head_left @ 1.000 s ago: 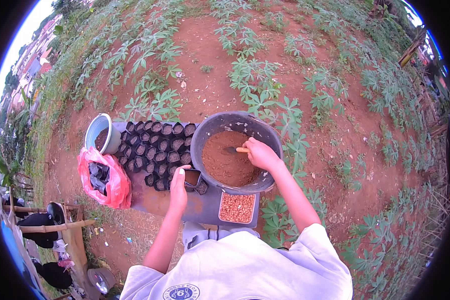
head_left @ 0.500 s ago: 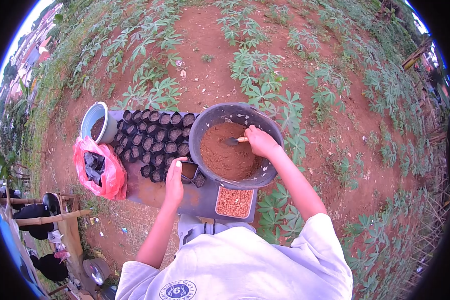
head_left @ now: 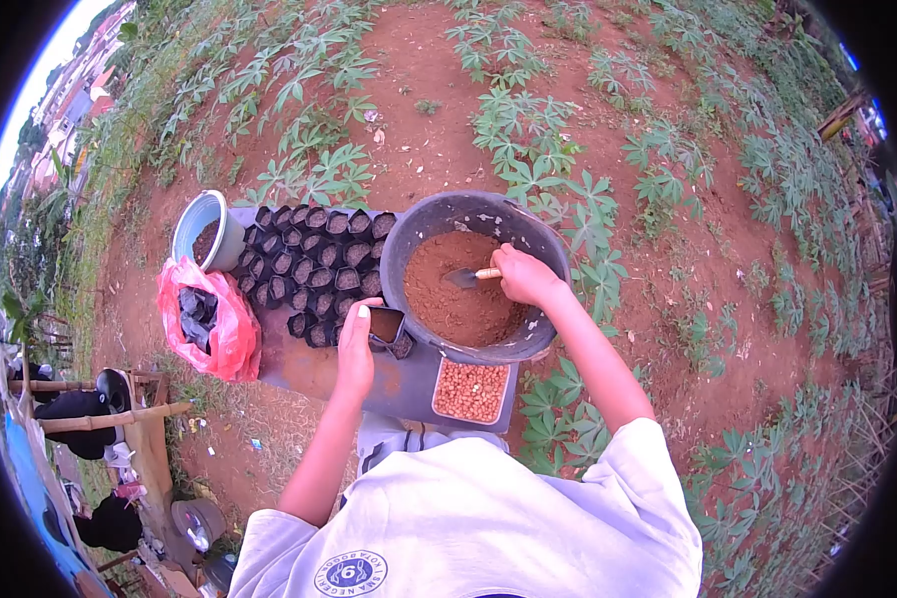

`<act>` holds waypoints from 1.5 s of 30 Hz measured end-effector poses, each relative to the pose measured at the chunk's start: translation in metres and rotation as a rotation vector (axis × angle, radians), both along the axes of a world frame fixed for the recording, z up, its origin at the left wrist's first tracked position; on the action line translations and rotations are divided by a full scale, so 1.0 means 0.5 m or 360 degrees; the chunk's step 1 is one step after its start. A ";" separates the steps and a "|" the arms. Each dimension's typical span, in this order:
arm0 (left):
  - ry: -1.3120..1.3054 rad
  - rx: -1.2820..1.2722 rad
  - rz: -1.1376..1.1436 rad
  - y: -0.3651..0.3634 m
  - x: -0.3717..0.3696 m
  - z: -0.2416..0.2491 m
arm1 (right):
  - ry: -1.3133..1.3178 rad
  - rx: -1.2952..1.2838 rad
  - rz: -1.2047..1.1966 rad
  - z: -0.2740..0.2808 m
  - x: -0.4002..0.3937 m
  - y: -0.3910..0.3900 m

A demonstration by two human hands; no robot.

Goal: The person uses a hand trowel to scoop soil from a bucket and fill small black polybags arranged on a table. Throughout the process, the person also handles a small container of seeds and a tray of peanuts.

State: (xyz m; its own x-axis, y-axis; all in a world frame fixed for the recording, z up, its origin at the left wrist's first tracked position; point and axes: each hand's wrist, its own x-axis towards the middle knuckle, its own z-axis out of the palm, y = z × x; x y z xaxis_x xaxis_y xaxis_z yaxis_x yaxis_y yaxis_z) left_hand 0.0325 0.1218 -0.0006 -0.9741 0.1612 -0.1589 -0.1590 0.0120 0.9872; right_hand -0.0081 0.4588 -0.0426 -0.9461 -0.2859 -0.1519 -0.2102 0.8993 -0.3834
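My right hand [head_left: 528, 275] is closed around the handle of a small trowel [head_left: 462, 278], whose dark blade rests at the surface of the brown soil [head_left: 455, 314] inside a large dark basin [head_left: 405, 324]. My left hand [head_left: 356, 351] grips a small black planting bag [head_left: 386, 326] beside the basin's lower left rim. Brown soil shows in the bag's opening, and my fingers behind it are partly hidden. To the left, rows of soil-filled black planting bags [head_left: 314, 261] stand close together.
A clear tub of orange-tan seeds [head_left: 470, 392] sits at the table's [head_left: 369, 384] near right corner. At the left are a light blue bucket [head_left: 227, 239] with soil and a pink plastic bag [head_left: 239, 344] holding black plastic. Leafy plants [head_left: 513, 130] grow in rows beyond.
The view has shifted slightly, so the table's things appear a little higher and further right. More of the trowel's blade shows above the soil. Both hands keep their holds.
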 end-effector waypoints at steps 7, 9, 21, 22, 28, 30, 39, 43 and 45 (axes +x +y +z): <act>-0.0053 0.0100 0.0028 0.020 0.004 -0.012 | -0.0135 -0.0091 -0.0110 0.011 0.018 -0.016; -0.0101 0.0161 0.0023 0.023 0.007 -0.005 | -0.0158 -0.0098 -0.0137 0.017 0.025 -0.019; -0.0290 0.0292 0.0222 -0.017 0.016 0.006 | -0.0200 -0.0050 -0.0117 -0.003 0.022 -0.005; -0.0328 0.0363 0.0289 -0.013 0.015 0.010 | -0.0211 -0.0058 -0.0128 -0.005 0.022 -0.003; -0.0275 0.0344 0.0233 0.002 0.013 0.025 | -0.0186 -0.0105 -0.0129 -0.008 0.022 0.004; -0.0276 0.0323 0.0234 0.005 0.006 0.017 | -0.0170 -0.0130 -0.0157 -0.006 0.022 0.005; -0.0366 0.0492 0.0203 0.002 -0.042 -0.003 | -0.0298 -0.0382 -0.0306 0.036 0.047 0.007; -0.0372 0.0516 0.0193 -0.022 -0.060 -0.036 | -0.0301 -0.0506 -0.0389 0.083 0.065 -0.002; -0.0374 0.0521 0.0150 -0.033 -0.066 -0.047 | -0.0158 -0.0551 -0.0359 0.113 0.075 -0.009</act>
